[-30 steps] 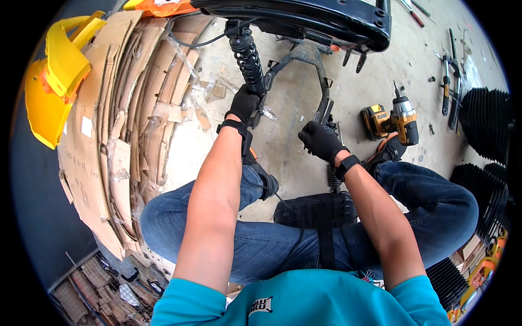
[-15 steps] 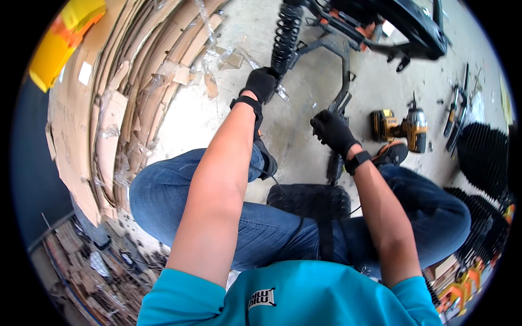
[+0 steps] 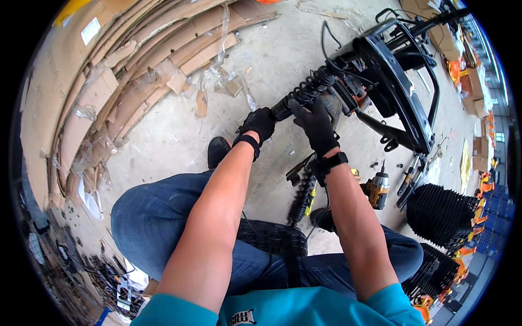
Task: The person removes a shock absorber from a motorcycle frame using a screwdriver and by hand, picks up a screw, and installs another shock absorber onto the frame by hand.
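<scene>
A black coil-spring shock absorber (image 3: 309,87) slants down from a black metal frame (image 3: 405,103) in front of me. My left hand (image 3: 258,126), in a black glove, is closed around its lower end. My right hand (image 3: 316,126), gloved too, lies against the near side of the spring, thumb and fingers apart; some fingertips are hidden. Below my right wrist, a second black shock absorber (image 3: 302,201) stands near a black knobbly tyre (image 3: 266,233) between my legs.
Flattened cardboard (image 3: 163,68) is stacked along the left. To the right, a yellow-and-black cordless drill (image 3: 378,190) rests on the concrete floor near dark long-handled tools (image 3: 410,176). Black ribbed parts (image 3: 440,214) are piled farther right, with cardboard boxes (image 3: 474,92) behind.
My right hand has moved up and left from beside the lower bracket to the spring. The left stays at the shock absorber's end. My view has shifted, showing more of the frame.
</scene>
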Demonstrator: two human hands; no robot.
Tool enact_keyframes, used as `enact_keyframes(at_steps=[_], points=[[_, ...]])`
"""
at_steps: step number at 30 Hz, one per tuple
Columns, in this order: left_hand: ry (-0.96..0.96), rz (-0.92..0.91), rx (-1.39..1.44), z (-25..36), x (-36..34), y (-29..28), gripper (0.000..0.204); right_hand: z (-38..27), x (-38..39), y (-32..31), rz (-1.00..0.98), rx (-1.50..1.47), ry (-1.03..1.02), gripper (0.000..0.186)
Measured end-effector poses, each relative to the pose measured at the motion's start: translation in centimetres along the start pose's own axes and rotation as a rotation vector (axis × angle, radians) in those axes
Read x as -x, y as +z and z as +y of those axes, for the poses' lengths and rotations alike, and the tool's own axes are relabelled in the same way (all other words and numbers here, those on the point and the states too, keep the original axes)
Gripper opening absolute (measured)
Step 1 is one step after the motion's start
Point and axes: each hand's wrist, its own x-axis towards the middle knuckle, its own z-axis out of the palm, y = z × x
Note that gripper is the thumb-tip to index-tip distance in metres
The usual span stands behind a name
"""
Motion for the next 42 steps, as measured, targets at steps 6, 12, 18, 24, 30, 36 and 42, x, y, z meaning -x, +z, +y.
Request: enact_keyframes(at_steps=[6, 12, 18, 24, 30, 36, 42], points=[[0.105, 0.036, 0.105, -2.2, -0.7, 0.2, 0.025, -0.2, -1.8, 0.8, -0.054, -0.092, 0.180, 0.019], [0.047, -0.151, 0.222, -3.1, -1.5, -0.8, 0.017, -0.6, -1.8, -0.9, -0.259, -0.022, 0.331, 0.021], [0.297, -0.132, 0.135, -7.0, -1.6, 0.6, 0.020, -0.8, -1.0, 1.1, -0.295, -0.145, 0.246, 0.015], [-0.234, -0.227, 0.972, -6.7, -0.8, -0.2, 0.023, -0.8, -1.2, 0.5, -0.329, -0.041, 0.274, 0.019], [-0.416, -0.245, 1.536, -7.6, -1.0, 0.8, 0.024, -0.6, -1.1, 0.3, -0.352, 0.046, 0.257, 0.025], [-0.486, -0.250, 1.610, -7.0, -1.1, 0.4, 0.023, 1.1, -0.4, 0.9, -0.417, 0.082, 0.313, 0.029], [-0.511, -0.266, 1.684, -6.8, -0.9, 0.2, 0.019, 2.7, -0.6, 0.8, -0.440, 0.144, 0.359, 0.030]])
